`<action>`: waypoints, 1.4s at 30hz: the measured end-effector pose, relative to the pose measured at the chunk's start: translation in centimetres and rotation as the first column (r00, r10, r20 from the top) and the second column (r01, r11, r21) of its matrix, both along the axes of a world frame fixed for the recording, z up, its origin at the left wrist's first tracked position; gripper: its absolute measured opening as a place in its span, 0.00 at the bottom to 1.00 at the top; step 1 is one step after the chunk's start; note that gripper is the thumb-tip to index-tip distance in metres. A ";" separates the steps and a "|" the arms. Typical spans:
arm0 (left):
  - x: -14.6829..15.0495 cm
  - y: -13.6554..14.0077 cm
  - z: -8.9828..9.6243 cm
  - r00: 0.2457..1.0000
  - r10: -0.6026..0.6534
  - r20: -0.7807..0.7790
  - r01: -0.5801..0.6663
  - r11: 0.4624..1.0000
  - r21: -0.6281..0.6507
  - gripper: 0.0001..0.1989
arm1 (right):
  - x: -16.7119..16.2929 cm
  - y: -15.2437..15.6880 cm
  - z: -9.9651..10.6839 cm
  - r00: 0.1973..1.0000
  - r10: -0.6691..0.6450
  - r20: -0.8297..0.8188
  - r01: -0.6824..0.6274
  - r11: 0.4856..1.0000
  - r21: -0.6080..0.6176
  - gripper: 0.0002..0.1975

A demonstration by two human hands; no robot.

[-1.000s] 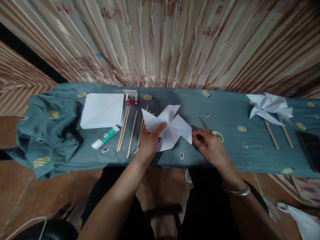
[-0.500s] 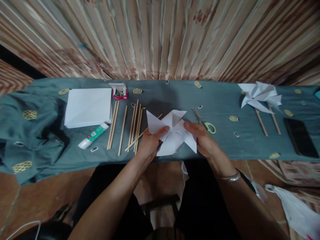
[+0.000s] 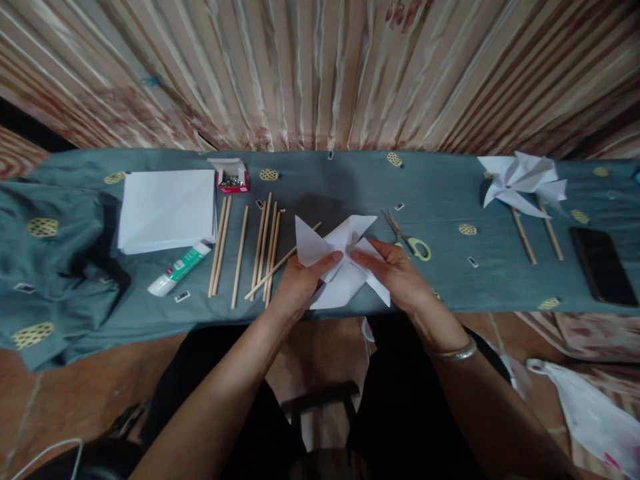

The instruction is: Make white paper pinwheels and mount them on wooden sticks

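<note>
Between my hands is a white paper pinwheel (image 3: pixel 341 288) with folded blades, held over the table's front edge. My left hand (image 3: pixel 299 283) grips its left side, the thumb pressed near the centre. On the right side my right hand (image 3: pixel 395 270) pinches it, thumb also close to the middle. The fingers beneath the paper are partly hidden. One wooden stick (image 3: pixel 273 272) lies slantwise just left of the pinwheel, its far end passing behind the paper. Scissors (image 3: pixel 407 239) with light green handles rest beyond my right hand.
Several wooden sticks (image 3: pixel 240 257) lie left of centre. Near them are a paper stack (image 3: pixel 167 210), a glue tube (image 3: pixel 180 268) and a red box of metal pins (image 3: pixel 233 180). At right lie finished pinwheels on sticks (image 3: pixel 523 183) and a black phone (image 3: pixel 603 267). A pleated curtain (image 3: pixel 320 73) hangs behind.
My right thumb has moved left, from the pinwheel's right edge towards its centre, bringing the hand in closer. My left hand keeps its grip. The whole view has shifted slightly.
</note>
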State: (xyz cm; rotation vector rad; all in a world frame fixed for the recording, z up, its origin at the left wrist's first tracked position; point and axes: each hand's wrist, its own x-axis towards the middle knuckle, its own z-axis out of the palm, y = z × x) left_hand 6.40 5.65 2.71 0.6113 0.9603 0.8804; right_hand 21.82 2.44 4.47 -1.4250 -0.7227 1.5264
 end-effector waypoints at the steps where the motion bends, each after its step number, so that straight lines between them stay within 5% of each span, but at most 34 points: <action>1: -0.2 0.0 0.1 1.000 -0.024 -0.009 0.024 1.000 0.003 0.18 | 0.0 0.0 0.0 1.000 -0.011 -0.006 0.011 1.000 0.000 0.15; 7: -1.0 -0.1 0.8 0.992 -0.128 -0.008 0.128 0.991 0.036 0.21 | 0.4 0.1 0.0 0.999 -0.039 -0.035 0.038 0.999 -0.013 0.15; 20: -1.9 0.4 1.9 0.994 -0.073 0.076 0.071 0.997 0.017 0.14 | 0.5 0.1 -0.4 0.997 -0.028 0.070 0.025 0.998 0.050 0.16; 28: -2.7 0.2 2.5 0.985 -0.083 0.154 0.086 0.996 -0.013 0.24 | 0.5 0.3 -0.3 0.993 -0.056 0.108 0.049 0.997 0.065 0.15; 34: -3.1 -0.2 2.8 0.986 -0.040 0.163 0.032 0.998 0.053 0.40 | 0.6 0.5 -0.4 0.993 -0.071 0.096 0.066 0.996 0.054 0.17; 42: -3.7 0.0 2.0 0.960 -0.140 -0.243 0.185 0.968 0.169 0.12 | 0.4 0.4 -0.7 0.986 -0.036 0.164 0.022 0.996 0.091 0.17</action>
